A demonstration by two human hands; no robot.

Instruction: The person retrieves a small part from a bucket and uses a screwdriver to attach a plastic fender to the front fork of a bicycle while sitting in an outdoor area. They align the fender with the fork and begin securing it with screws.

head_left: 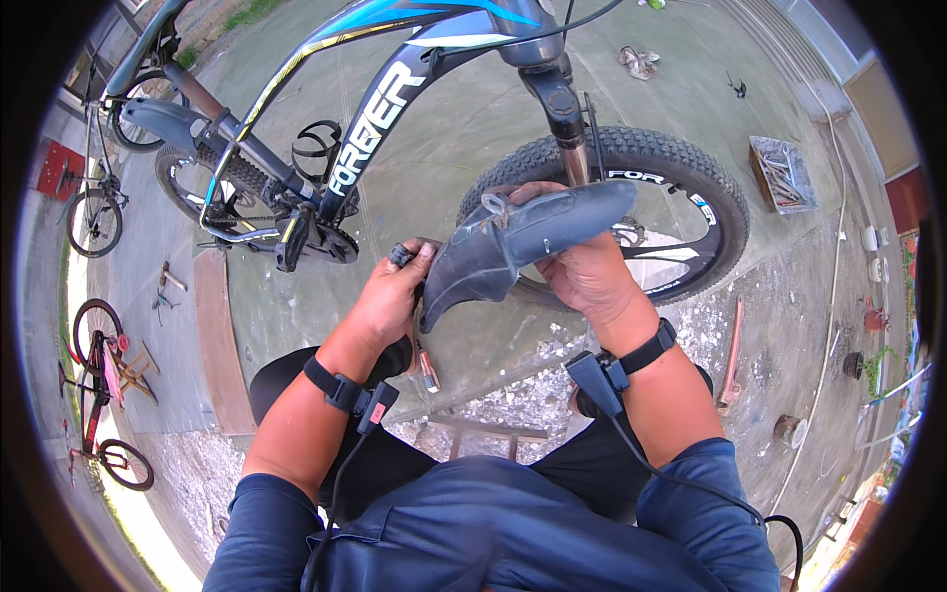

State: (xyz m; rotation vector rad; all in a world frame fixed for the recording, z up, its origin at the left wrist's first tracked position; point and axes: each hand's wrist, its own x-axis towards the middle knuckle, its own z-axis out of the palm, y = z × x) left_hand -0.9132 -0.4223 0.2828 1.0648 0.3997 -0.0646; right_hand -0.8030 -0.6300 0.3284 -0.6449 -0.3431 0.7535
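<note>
Both my hands hold a dark grey plastic bicycle mudguard (513, 242) in front of me. My left hand (390, 296) grips its wider lower end, and a small black part sits by the fingertips. At the narrow upper end, my right hand (582, 271) holds the mudguard, with a metal bracket at its top. Just beyond stands a blue and black bicycle (375, 109) with its knobby front wheel (641, 187) and fork right behind the mudguard. Black straps with cabled devices sit on both wrists.
A tray of tools (781, 176) lies on the concrete at the right. A reddish pipe wrench (732, 355) rests on the gravel near my right knee. Small bicycles (99, 395) lie at the left. A wooden stool frame (473, 434) is under me.
</note>
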